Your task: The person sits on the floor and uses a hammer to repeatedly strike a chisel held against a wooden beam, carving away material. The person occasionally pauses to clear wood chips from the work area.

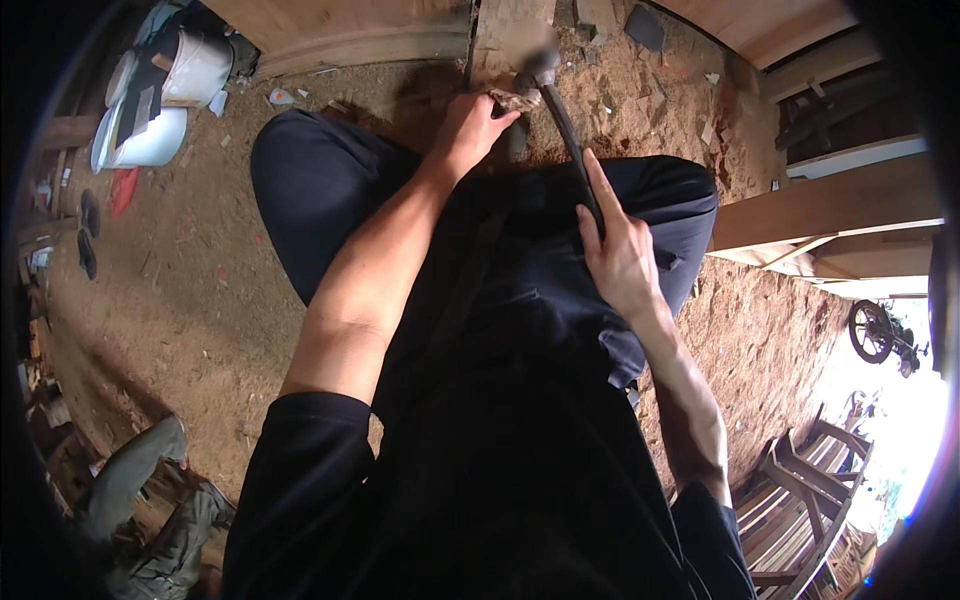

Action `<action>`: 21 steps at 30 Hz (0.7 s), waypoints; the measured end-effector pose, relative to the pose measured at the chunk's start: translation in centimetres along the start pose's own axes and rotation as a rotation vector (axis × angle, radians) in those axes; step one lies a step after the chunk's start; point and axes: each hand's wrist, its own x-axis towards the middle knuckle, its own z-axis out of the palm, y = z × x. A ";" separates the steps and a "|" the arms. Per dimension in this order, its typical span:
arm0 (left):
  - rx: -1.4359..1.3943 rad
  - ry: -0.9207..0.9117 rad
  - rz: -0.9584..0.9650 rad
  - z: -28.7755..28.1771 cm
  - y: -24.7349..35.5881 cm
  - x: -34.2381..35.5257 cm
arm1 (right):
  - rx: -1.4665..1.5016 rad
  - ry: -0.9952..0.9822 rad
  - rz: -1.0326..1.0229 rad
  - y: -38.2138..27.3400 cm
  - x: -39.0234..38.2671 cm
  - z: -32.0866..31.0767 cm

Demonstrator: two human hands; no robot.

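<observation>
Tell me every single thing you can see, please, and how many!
hammer: one, dark with grey head, upper centre
rough piece: one, brown, left of the hammer's head
containers: at least two, white, upper left
scrap: one, red, left
slippers: two, dark, far left
cloth: count unclear, grey-green, lower left
flat piece: one, dark grey, top
wooden panels: several, brown, top and right
wooden frame: one, brown, lower right
motorbike: one, black, far right
ground: one, brown, around
legs: two, dark trousers, centre
left hand: one, bare, holding the rough piece
right hand: one, bare, holding the hammer
</observation>
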 end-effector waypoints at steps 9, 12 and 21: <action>-0.016 0.013 -0.041 2.7 -4.4 0.2 | 0.016 0.379 -0.311 0.4 1.0 1.9; 0.080 -0.037 -0.052 0.6 -1.4 0.5 | -0.001 0.013 -0.047 0.2 0.1 0.1; 0.200 -0.214 -0.243 -0.7 1.3 1.1 | -0.055 0.175 -0.048 1.0 0.7 1.1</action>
